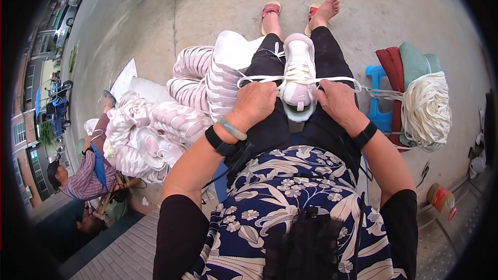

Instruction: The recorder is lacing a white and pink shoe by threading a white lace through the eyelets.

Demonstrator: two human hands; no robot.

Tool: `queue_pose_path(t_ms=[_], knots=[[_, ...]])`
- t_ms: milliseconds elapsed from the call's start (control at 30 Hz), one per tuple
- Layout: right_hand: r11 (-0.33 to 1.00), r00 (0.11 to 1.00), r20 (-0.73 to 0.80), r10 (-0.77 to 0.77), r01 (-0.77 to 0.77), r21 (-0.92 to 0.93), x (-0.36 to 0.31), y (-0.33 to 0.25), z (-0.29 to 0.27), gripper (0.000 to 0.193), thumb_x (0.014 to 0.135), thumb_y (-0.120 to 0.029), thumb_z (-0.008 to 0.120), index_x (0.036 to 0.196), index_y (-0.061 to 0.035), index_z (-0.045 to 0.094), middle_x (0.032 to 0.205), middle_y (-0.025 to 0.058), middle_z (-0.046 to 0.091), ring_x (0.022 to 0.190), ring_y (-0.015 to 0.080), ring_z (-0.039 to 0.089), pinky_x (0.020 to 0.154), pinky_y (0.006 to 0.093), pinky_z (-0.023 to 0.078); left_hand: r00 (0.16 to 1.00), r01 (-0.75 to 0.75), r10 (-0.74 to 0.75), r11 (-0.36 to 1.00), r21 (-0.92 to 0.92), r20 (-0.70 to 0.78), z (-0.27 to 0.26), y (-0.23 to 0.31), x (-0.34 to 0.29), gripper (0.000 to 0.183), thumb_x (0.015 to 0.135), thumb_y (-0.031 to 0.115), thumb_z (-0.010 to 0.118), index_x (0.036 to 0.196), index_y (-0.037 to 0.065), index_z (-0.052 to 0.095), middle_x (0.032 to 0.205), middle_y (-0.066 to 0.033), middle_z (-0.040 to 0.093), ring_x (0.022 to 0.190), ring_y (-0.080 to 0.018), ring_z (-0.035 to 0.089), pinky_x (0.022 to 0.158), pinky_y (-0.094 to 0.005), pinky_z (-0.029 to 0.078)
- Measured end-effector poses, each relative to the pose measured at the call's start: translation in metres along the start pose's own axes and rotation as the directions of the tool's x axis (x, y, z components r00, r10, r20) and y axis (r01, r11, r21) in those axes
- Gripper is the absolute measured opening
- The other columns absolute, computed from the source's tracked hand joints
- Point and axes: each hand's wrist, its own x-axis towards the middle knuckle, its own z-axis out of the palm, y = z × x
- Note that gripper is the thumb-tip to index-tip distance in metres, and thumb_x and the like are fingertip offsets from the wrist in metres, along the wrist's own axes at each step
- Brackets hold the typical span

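Note:
A white and pale pink sneaker upper (299,67) rests on my lap between my thighs, its heel end toward me. White laces cross its front and run through its eyelets. My left hand (258,102) is closed on one end of the white shoelace (263,78), just left of the shoe. On the other side my right hand (335,100) pinches the other lace end, which loops out to the right. Both lace ends are drawn out sideways from the shoe. What lies inside my fingers is partly hidden.
Stacked pink and white shoe uppers (192,80) lie in piles to my left. At right, a bundle of white laces (428,109) hangs over red and green cloths (420,65) on a blue stool (377,98). Another person (85,179) sits at far left. A plastic bottle (442,201) lies lower right.

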Motion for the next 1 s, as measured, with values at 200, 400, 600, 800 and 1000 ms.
queue_pose_path(t_ms=[200,400,600,800,1000], knots=[[0.966,0.871,-0.436,-0.226,0.257,0.013,0.022,-0.003,0.001,0.016,0.082,-0.021,0.052,0.088,-0.0077,0.056,0.079,0.0099,0.058,0.075,0.03,0.057,0.066,0.0393,0.043,0.989,-0.032,0.066,0.968,0.248,-0.131,-0.04,0.013,-0.003,0.015,0.082,0.015,0.05,0.071,0.005,0.054,0.059,-0.0169,0.056,0.059,-0.0357,0.058,0.052,-0.0444,0.045],[0.99,0.996,-0.025,-0.089,0.091,0.107,0.014,0.003,0.006,0.015,0.082,-0.021,0.053,0.078,-0.0083,0.059,0.071,0.0121,0.061,0.069,0.0314,0.059,0.068,0.0401,0.043,0.906,-0.04,0.191,0.927,0.374,-0.377,-0.078,0.008,-0.005,0.005,0.082,0.007,0.054,0.083,0.005,0.058,0.07,-0.0133,0.059,0.064,-0.0301,0.059,0.054,-0.0366,0.046],[0.915,0.966,0.002,-0.26,0.245,0.32,-0.007,-0.012,-0.009,0.015,0.08,-0.018,0.056,0.078,-0.0042,0.061,0.076,0.0154,0.061,0.074,0.0325,0.06,0.062,0.0392,0.047,0.698,-0.23,0.483,0.851,0.472,-0.529,-0.109,0.027,-0.006,0.022,0.072,0.002,0.057,0.092,0.009,0.062,0.061,-0.0064,0.05,0.05,-0.0244,0.052,0.043,-0.0327,0.04],[0.244,0.998,-0.03,-0.062,0.045,0.969,0.012,-0.073,-0.089,0.032,0.09,-0.025,0.053,0.105,0.0025,0.057,0.087,0.0037,0.06,0.081,0.0104,0.055,0.075,0.0232,0.043,0.602,-0.5,0.74,0.642,0.582,-0.3,-0.117,0.079,-0.01,0.024,0.067,0.007,0.058,0.091,0.005,0.061,0.061,-0.0021,0.048,0.047,-0.0166,0.049,0.042,-0.0301,0.037],[0.159,0.966,0.095,-0.24,-0.057,0.986,0.003,-0.086,-0.106,0.036,0.092,-0.032,0.05,0.108,-0.0008,0.058,0.072,-0.002,0.054,0.061,0.0038,0.048,0.056,0.0187,0.038,0.582,-0.58,0.744,0.663,0.474,-0.328,-0.11,0.093,0.001,0.027,0.068,0.009,0.062,0.093,0.001,0.057,0.063,-0.0034,0.049,0.048,-0.0156,0.05,0.042,-0.0286,0.037]])
